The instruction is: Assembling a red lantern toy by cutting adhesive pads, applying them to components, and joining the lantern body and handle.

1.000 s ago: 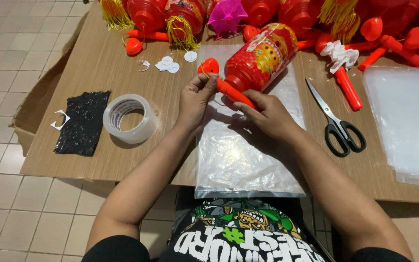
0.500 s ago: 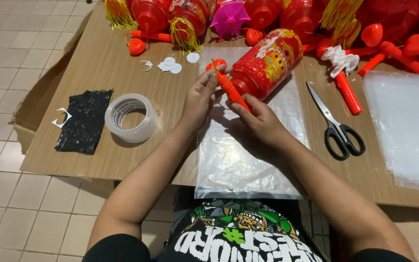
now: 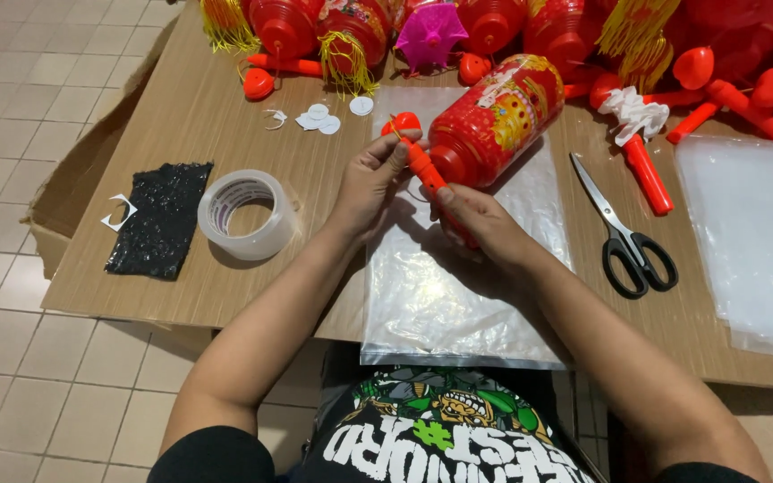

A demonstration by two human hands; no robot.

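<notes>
1. Two hands work at the frame's centre over a clear plastic bag lying flat on the table.
2. At the left of the frame a black glittery sheet lies flat, with a roll of clear tape just beside it on the right.
3. Small white paper discs sit in the upper middle, left of the hands.
4. Left hand: fingers pinched shut on the upper end of an orange stick, near its rounded tip.
5. Right hand: curled closed around the stick's lower end.
6. A red lantern lies on its side just above the hands, its near end touching the stick.
7. Right of centre, black-handled scissors lie on the table, blades slightly parted.
8. More red lanterns and orange sticks crowd the top edge.
</notes>
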